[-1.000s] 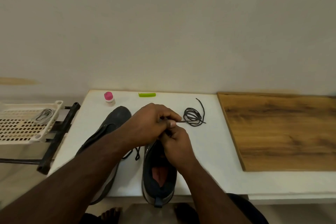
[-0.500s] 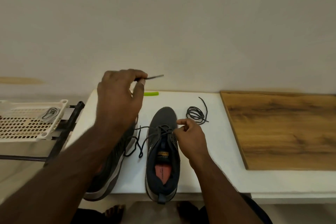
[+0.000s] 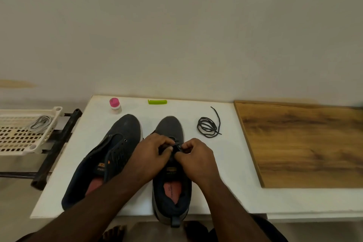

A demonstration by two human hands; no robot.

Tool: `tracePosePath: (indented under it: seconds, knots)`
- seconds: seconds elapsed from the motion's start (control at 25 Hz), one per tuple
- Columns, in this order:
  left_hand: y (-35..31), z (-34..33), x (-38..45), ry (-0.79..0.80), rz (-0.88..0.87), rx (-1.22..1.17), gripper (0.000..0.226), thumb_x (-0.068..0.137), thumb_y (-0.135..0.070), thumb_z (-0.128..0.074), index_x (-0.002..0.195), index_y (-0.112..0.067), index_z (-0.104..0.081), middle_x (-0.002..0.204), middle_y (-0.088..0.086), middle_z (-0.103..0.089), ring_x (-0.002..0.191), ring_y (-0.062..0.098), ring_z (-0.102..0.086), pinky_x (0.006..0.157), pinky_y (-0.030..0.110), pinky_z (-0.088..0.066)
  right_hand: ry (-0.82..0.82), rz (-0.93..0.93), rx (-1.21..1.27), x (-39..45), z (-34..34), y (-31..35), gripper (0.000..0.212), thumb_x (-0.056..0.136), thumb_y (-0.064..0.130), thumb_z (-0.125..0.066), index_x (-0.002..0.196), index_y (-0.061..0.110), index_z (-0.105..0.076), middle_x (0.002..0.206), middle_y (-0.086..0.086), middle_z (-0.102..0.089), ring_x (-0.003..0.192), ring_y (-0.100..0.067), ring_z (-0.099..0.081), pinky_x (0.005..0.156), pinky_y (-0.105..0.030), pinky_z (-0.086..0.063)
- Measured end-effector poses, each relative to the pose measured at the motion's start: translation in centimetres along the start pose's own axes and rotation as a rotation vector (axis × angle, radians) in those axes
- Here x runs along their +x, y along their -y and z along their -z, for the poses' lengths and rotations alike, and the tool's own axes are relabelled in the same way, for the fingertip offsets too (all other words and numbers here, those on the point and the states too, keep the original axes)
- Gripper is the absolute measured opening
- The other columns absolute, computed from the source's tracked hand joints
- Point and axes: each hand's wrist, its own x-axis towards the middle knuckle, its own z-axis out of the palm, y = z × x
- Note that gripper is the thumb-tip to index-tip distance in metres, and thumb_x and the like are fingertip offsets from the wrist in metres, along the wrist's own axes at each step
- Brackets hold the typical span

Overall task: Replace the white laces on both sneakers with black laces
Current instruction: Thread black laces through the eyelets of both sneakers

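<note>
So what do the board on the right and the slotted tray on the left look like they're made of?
The board looks like wood or a wood-look laminate: brown streaky grain, matte surface, thin flat edge. The tray looks like moulded plastic: cream colour, even rows of slots, rounded corner posts.

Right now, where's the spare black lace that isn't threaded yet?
In the head view the coiled black lace lies on the white table, right of the right sneaker's toe and left of the wooden board.
</note>
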Motion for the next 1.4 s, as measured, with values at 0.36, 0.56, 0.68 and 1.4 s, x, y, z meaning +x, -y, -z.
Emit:
tracePosePath:
  seconds: [0.36,0.56,0.68,1.4]
  knots:
    - [0.6,0.0,-0.1,0.015,0.064,0.004,0.007,0.086,-0.032,-0.067,0.087,-0.035,-0.073,0.084,-0.019,-0.067,0.081,-0.001,-0.062,0.076,0.026,-0.053,-0.001,-0.078,0.1,0.7,0.3,-0.4,0.004,0.082,0.021,-0.07,0.08,0.025,-0.071,0.078,0.007,-0.071,0.076,-0.01,-0.068,0.073,-0.033,-0.06]
    - [0.1,-0.3,-0.2,0.008,0.059,0.02,0.005,0.085,-0.033,-0.066,0.082,-0.035,-0.069,0.079,-0.019,-0.063,0.077,0.0,-0.06,0.074,0.032,-0.054,0.031,-0.095,0.131,0.9,0.5,-0.4,0.01,0.083,0.015,-0.07,0.081,0.025,-0.072,0.079,0.005,-0.072,0.078,-0.013,-0.069,0.071,-0.032,-0.059]
    - [-0.2,-0.6,-0.3,0.024,0.076,0.016,0.007,0.086,-0.035,-0.063,0.082,-0.033,-0.069,0.08,-0.016,-0.065,0.074,0.001,-0.061,0.072,0.034,-0.055,0.037,-0.082,0.127,0.9,0.4,-0.4,0.011,0.082,0.014,-0.071,0.08,0.025,-0.071,0.077,0.005,-0.072,0.075,-0.012,-0.068,0.065,-0.025,-0.054]
    - [0.0,-1.0,0.0,0.09,0.102,0.016,0.015,0.089,-0.034,-0.065,0.076,-0.043,-0.063,0.074,-0.02,-0.065,0.071,-0.003,-0.061,0.067,0.018,-0.048,0.053,-0.108,0.165,0.8,0.6,-0.2,0.009,0.083,0.015,-0.073,0.084,0.024,-0.072,0.079,0.003,-0.073,0.079,-0.015,-0.071,0.077,-0.038,-0.061]
